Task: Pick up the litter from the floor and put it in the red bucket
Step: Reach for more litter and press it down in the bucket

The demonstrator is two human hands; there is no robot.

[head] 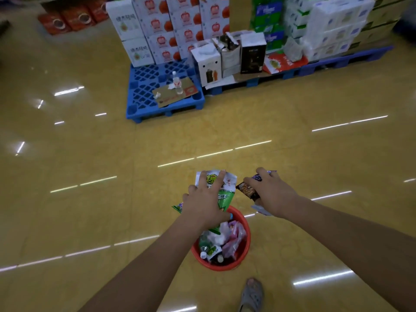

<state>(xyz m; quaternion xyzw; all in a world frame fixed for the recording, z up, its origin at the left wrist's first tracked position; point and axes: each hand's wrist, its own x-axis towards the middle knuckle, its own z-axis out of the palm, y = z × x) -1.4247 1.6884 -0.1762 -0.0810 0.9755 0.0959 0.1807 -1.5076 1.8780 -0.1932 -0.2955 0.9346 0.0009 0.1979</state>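
Directly beneath the left hand (203,202), gripping green-and-white wrappers (221,190), sits the red bucket (246,235). The right hand (273,194), clutching a brown wrapper (246,190), hovers just beyond its rim.

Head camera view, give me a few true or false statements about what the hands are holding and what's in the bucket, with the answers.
1. The left hand holds a green and white wrapper. True.
2. The red bucket is empty. False: it already holds wrappers and a bottle.
3. The right hand holds a dark brown snack wrapper. True.
4. A clear water bottle stands on cardboard on the blue pallet. True.
5. Both hands are flat on the floor. False: both are raised, holding litter near the bucket.
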